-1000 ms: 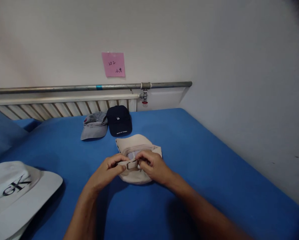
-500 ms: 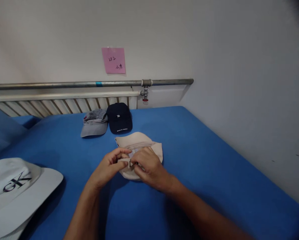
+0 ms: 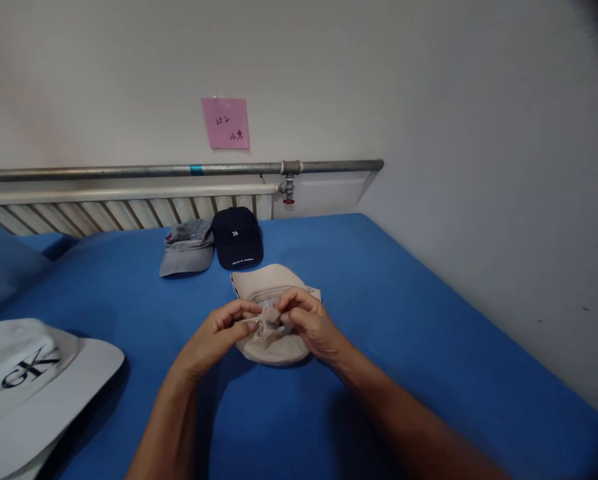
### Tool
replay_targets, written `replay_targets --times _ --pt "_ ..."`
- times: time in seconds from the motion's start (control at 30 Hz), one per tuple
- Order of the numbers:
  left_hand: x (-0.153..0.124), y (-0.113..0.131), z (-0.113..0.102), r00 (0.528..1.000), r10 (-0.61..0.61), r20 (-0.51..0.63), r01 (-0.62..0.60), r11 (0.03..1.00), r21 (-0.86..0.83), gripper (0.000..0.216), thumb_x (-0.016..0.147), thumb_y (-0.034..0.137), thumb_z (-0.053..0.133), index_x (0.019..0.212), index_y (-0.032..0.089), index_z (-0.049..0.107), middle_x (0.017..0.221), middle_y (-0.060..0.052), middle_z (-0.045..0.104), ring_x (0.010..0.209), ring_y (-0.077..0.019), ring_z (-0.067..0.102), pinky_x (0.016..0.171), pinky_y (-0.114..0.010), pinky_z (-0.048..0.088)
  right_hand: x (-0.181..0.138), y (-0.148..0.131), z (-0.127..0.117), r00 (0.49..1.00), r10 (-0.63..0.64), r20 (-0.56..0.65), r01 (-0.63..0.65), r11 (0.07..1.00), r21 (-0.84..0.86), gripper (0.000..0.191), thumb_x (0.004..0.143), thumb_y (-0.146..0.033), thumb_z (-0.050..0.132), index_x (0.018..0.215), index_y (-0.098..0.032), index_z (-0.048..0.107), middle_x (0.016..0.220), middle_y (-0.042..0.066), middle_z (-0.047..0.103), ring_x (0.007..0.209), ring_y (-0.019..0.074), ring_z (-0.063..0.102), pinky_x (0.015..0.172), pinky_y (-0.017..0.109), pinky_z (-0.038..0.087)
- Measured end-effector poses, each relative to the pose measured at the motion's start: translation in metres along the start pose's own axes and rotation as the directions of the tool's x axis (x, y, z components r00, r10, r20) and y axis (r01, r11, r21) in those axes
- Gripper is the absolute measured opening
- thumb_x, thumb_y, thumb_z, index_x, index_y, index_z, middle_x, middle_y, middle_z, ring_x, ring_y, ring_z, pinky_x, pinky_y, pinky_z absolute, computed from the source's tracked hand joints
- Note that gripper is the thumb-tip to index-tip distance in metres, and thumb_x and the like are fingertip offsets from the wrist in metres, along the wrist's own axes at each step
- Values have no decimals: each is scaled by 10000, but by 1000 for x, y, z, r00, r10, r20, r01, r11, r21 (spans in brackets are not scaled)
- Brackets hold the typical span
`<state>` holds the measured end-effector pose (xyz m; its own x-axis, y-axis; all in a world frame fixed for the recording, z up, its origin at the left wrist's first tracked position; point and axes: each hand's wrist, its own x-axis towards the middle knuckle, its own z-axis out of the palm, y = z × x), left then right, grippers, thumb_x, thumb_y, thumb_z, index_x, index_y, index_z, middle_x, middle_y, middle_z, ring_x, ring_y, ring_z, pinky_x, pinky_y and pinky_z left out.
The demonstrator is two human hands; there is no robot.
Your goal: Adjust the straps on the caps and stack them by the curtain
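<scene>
Head view: beige cap (image 3: 279,351) between our left hand (image 3: 217,335) and right hand (image 3: 315,325)

We have the beige cap near the middle of the blue bed (image 3: 379,320), brim toward the far edge, opening upward and back strap (image 3: 271,316) toward us. Our left thumb and fingers pinch the strap beside its buckle (image 3: 259,328). Our right thumb and fingertips are drawn together on a piece of the strap just to the right; we cannot tell exactly how it passes through the buckle.

Beyond the beige cap, toward the far edge, we see a navy cap (image 3: 237,239) and, touching it on the left, a grey cap (image 3: 185,257); both brims face us. Well apart, by the bed's left side, sits a white cap (image 3: 31,383) with black lettering, brim pointing right, partly out of view.

Along the far edge we have a white radiator (image 3: 129,215), with a metal pipe (image 3: 143,171) above it and a red-handled valve (image 3: 289,201) short of the far right corner. Higher still, a pink note (image 3: 225,123) with handwriting is stuck to the wall (image 3: 303,80).
</scene>
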<state>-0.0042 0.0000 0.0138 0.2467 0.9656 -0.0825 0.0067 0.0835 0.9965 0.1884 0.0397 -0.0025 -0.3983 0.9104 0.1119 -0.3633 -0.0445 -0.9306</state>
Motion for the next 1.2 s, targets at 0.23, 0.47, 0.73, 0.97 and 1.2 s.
replay_targets --times 0.23,0.47,0.73,0.97,1.2 --pt "0 3 -1 1000 3 -7 -1 973 231 287 729 282 692 995 175 683 979 -51 681 898 -201 588 788 -279 432 -3 -8 -4 930 -230 285 364 665 -652 400 696 -47 466 1011 -219 642 1009 32 666 967 185 569 914 374 388" --pt "0 1 -3 999 1 33 -11 958 286 206 822 323 605 961 179 655 863 -23 650 765 -161 553 687 -253 409 -4 -9 0 926 -170 336 376 480 -793 193 764 -63 526 846 -202 631 786 -2 640 794 154 562 870 347 388" --pt "0 -1 -3 996 -1 87 -12 990 142 171 827 320 621 910 174 655 816 -10 634 726 -131 528 665 -231 386 7 1 -10 944 -318 91 259 539 -802 157 695 -85 482 686 -206 581 676 -12 603 717 160 535 787 325 392" --pt "-3 0 -13 988 137 -74 -132 988 78 213 851 351 586 951 195 691 1029 -72 676 976 -217 587 831 -291 431 18 -19 -43 903 -127 -409 105 991 -77 63 654 -257 559 688 -215 526 641 -24 563 635 157 531 621 282 424" --pt "25 -22 -28 809 307 -501 -210 947 242 481 633 -9 635 1015 269 723 1313 -62 558 1308 -278 375 1125 -409 188 12 -40 -45 960 -159 -230 210 953 220 54 629 -221 561 654 -233 515 568 -41 458 655 174 530 741 374 425"
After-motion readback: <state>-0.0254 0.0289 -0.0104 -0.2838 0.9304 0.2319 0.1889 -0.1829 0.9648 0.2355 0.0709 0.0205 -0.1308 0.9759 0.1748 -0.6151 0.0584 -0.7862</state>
